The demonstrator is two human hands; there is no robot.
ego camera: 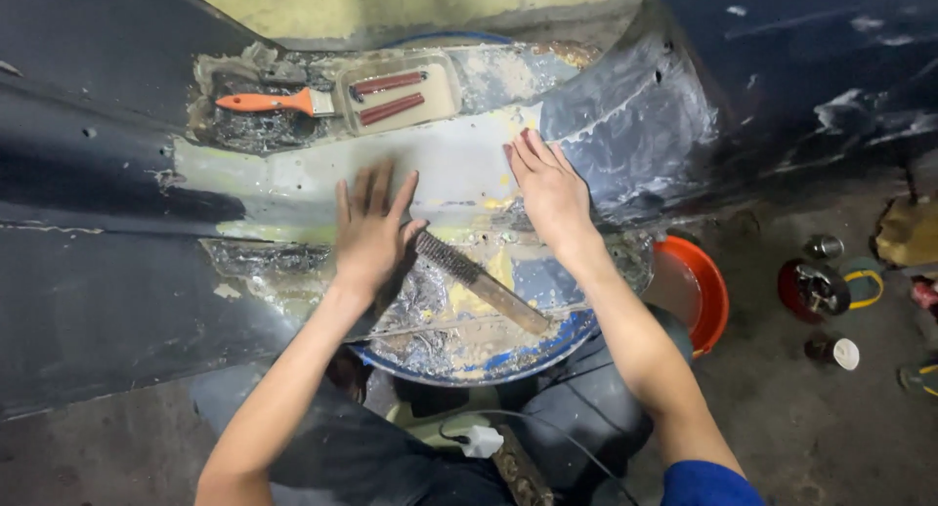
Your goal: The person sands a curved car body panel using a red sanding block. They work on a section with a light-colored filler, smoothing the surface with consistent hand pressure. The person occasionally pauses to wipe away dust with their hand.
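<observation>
Head view: both hands flat, apparently pressing grey filler patch.

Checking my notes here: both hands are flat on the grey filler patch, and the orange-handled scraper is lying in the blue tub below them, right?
Not quite. In the head view both hands, left and right, do rest flat on the grey filler patch, but the orange-handled scraper lies above them, not in the blue tub.

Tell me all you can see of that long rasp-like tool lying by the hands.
The rasp-like tool is a long, flat, narrow bar, brownish and grimy, with a dark ridged section at its upper-left end. It lies diagonally, upper left to lower right, on the filler-smeared round blue-rimmed board. Its ridged end sits right at the left hand, beside the thumb; actual contact is unclear. The right hand rests apart on the pale panel.
</observation>
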